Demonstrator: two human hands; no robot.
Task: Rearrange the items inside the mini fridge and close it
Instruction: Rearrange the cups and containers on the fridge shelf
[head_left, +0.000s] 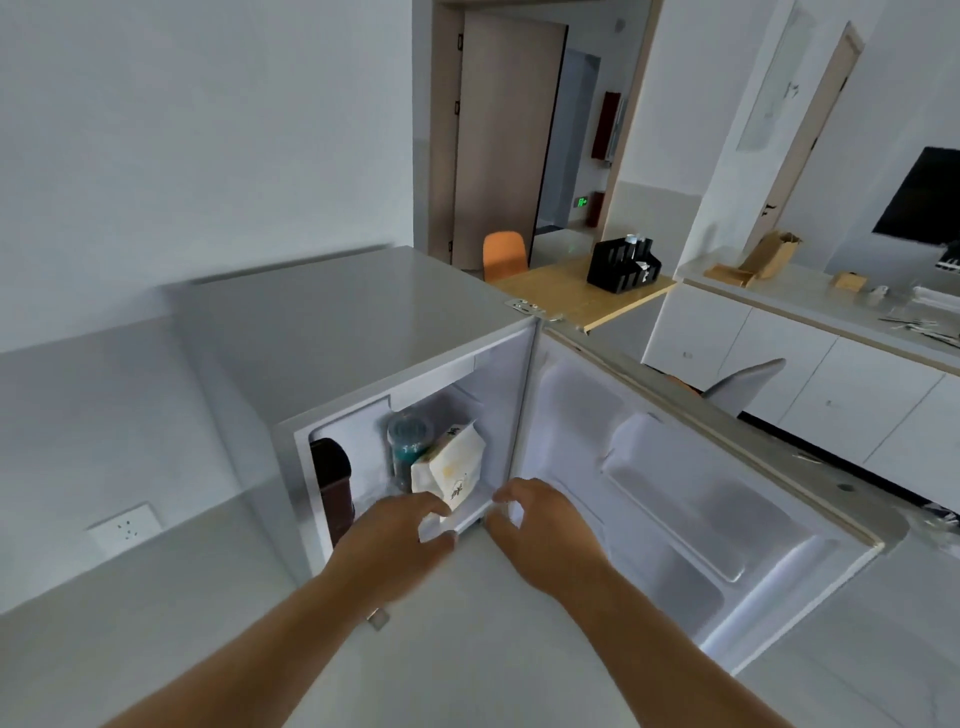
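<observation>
A small white mini fridge stands below me with its door swung wide open to the right. Inside, a dark brown bottle stands at the left, a clear bottle with a teal label at the back, and a white and cream carton leans at the right. My left hand reaches in at the carton's lower edge, fingers curled near it; whether it grips is unclear. My right hand hovers by the fridge's right front edge, fingers apart and holding nothing.
An orange chair and a wooden table with a black organiser stand behind the fridge. White cabinets with a cluttered counter run along the right. A grey chair sits beyond the door. A wall socket is at left.
</observation>
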